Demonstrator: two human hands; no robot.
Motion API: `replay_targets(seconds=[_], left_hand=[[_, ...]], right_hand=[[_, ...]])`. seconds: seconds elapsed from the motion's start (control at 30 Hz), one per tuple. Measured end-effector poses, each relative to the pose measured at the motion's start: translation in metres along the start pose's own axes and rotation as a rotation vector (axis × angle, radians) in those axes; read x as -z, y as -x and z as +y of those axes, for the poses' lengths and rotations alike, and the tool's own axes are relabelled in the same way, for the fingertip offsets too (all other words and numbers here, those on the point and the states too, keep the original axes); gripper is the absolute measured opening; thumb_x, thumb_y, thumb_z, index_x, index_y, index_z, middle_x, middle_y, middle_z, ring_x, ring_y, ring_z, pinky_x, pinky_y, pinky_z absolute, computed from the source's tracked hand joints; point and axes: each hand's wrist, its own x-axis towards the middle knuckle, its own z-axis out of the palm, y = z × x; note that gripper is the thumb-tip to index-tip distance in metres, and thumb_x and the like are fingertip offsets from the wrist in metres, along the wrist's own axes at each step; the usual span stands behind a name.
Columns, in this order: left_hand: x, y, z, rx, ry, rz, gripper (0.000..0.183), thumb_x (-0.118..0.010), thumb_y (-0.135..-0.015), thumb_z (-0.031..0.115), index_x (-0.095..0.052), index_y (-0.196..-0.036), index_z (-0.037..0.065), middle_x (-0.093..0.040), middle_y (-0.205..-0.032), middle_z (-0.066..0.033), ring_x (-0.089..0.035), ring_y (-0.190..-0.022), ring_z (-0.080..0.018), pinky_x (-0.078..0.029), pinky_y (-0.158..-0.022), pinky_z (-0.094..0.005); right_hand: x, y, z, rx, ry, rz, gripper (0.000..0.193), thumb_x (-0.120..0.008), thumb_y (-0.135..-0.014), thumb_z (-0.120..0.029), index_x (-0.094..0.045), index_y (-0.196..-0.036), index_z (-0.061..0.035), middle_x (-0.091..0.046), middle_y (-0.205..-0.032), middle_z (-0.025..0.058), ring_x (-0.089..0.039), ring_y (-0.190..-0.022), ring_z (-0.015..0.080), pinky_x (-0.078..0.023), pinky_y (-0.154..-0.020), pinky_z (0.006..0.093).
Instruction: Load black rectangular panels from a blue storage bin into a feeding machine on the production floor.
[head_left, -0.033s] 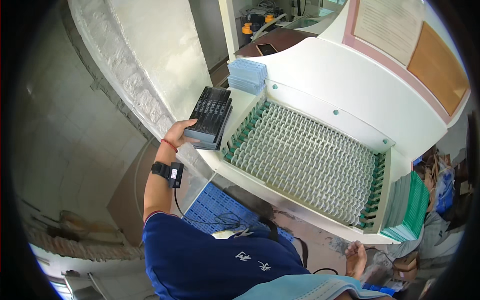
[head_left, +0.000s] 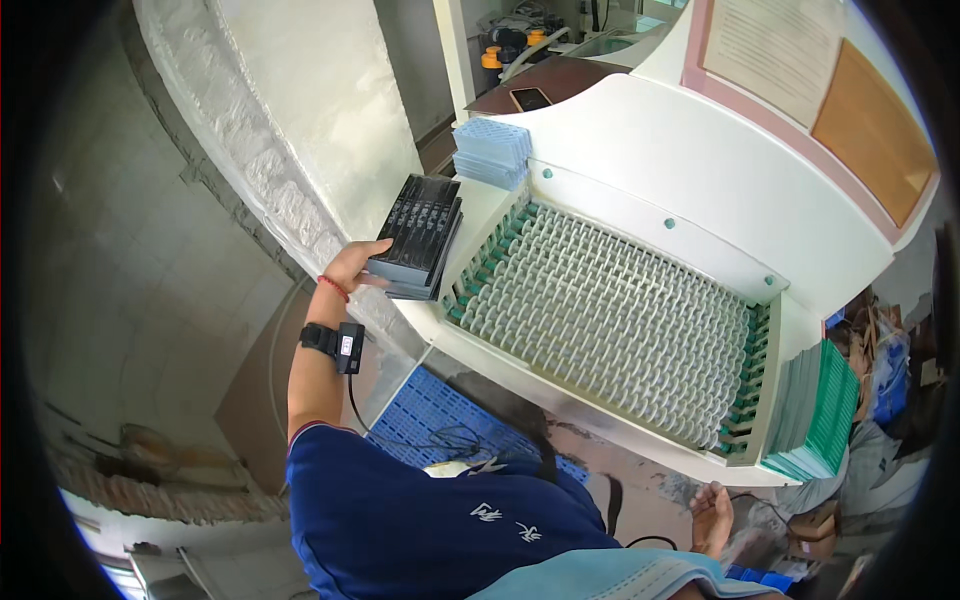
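Observation:
A stack of thin black rectangular panels (head_left: 418, 222) with pale printed marks rests on the machine's left ledge. My left hand (head_left: 352, 266) is closed on the near left edge of this stack, thumb over the top and fingers partly hidden beneath. To the right of the stack lies a bed of pale wheeled rollers (head_left: 610, 325) with green end gears. My right hand (head_left: 711, 520) hangs below the machine's right front edge, palm showing and fingers loosely bent apart, with nothing visible in it.
Pale blue slabs (head_left: 492, 152) are piled behind the black panels. Green-edged boards (head_left: 822, 415) stand at the right end of the rollers. A phone (head_left: 530, 99) lies on a dark surface at the back. A blue plastic grid (head_left: 430, 405) is on the floor below.

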Motion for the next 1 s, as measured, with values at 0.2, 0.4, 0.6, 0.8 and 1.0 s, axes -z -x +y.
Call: replay_targets(seconds=[0.2,0.4,0.6,0.8,1.0], left_hand=[[0.011,0.033,0.039,-0.006,-0.974,0.081,0.065,-0.068,-0.070,0.047,-0.058,-0.110,-0.003,-0.060,-0.104,-0.0205,-0.059,-0.089,-0.0218,-0.051,-0.072,-0.0314],[-0.096,0.055,0.038,-0.735,-1.076,0.615,0.058,-0.068,-0.075,0.039,-0.056,-0.113,-0.001,-0.058,-0.103,-0.0204,-0.056,-0.095,-0.0340,-0.045,-0.081,-0.0392],[-0.241,0.080,-0.008,-0.888,-0.754,-0.519,0.034,-0.060,-0.082,0.009,-0.053,-0.114,-0.002,-0.053,-0.080,-0.0019,-0.046,-0.068,-0.0080,-0.041,-0.062,-0.0213],[-0.426,0.210,-0.115,-0.389,-0.865,-1.374,0.032,-0.056,-0.084,0.006,-0.052,-0.115,-0.003,-0.057,-0.083,-0.0049,-0.055,-0.070,-0.0103,-0.046,-0.061,-0.0222],[-0.559,0.281,-0.215,-0.332,-1.067,-1.776,0.030,-0.060,-0.082,0.005,-0.055,-0.111,-0.001,-0.057,-0.083,-0.0024,-0.054,-0.071,-0.0071,-0.046,-0.062,-0.0200]], right_hand=[[0.036,0.016,0.019,-0.054,-0.090,0.095,0.030,-0.061,-0.085,-0.029,-0.057,-0.102,-0.0056,-0.061,-0.089,0.0048,-0.059,-0.077,0.0163,-0.048,-0.064,0.0290],[0.100,0.056,0.061,-0.033,-0.188,0.356,0.019,-0.062,-0.084,-0.022,-0.060,-0.095,-0.0075,-0.060,-0.081,0.0023,-0.055,-0.070,0.0123,-0.045,-0.057,0.0261],[0.168,0.113,0.098,0.025,-0.166,0.615,0.015,-0.059,-0.086,-0.022,-0.061,-0.085,-0.0068,-0.055,-0.068,-0.0016,-0.050,-0.059,0.0081,-0.040,-0.051,0.0223],[0.225,0.297,0.149,-0.107,-0.403,1.068,0.020,-0.060,-0.086,-0.024,-0.055,-0.085,-0.0051,-0.051,-0.069,0.0002,-0.048,-0.059,0.0098,-0.042,-0.053,0.0239],[0.217,0.445,0.342,-0.032,-0.905,1.116,0.022,-0.054,-0.088,-0.024,-0.048,-0.072,-0.0106,-0.044,-0.060,-0.0023,-0.048,-0.055,0.0089,-0.034,-0.046,0.0213]])
